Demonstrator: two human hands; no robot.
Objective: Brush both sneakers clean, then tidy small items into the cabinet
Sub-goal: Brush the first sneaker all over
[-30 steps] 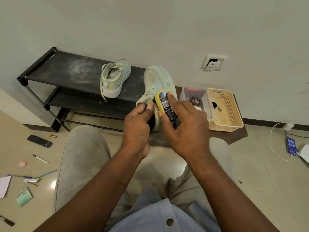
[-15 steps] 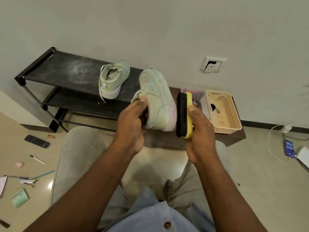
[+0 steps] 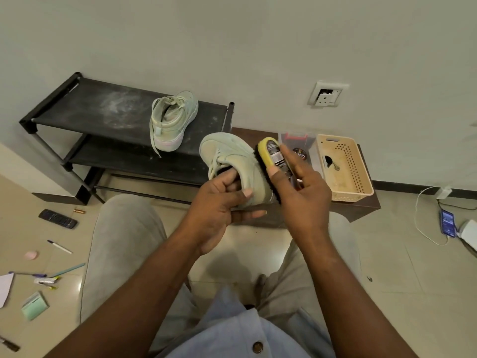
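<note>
My left hand [image 3: 222, 202] grips a pale green sneaker [image 3: 232, 161] by its collar, toe pointing away from me. My right hand [image 3: 302, 200] holds a yellow-backed shoe brush [image 3: 269, 157] with its black bristles pressed against the sneaker's right side. The second pale green sneaker [image 3: 173, 120] stands on the top shelf of the black shoe rack [image 3: 103, 109]. Both hands are above my knees, in front of a low dark wooden stand [image 3: 361, 208].
On the stand sit a beige plastic basket [image 3: 343, 174] and a tin of polish [image 3: 299, 153] in a clear box. On the floor at left lie a remote [image 3: 58, 218], a battery [image 3: 79, 211], pens [image 3: 60, 246], an eraser [image 3: 31, 255] and a green notepad [image 3: 34, 305]. A phone [image 3: 447, 223] charges at right.
The brush has come back from beside the sole onto the sneaker's side, its yellow back facing up again. The sneaker has tilted so its upper faces me.
</note>
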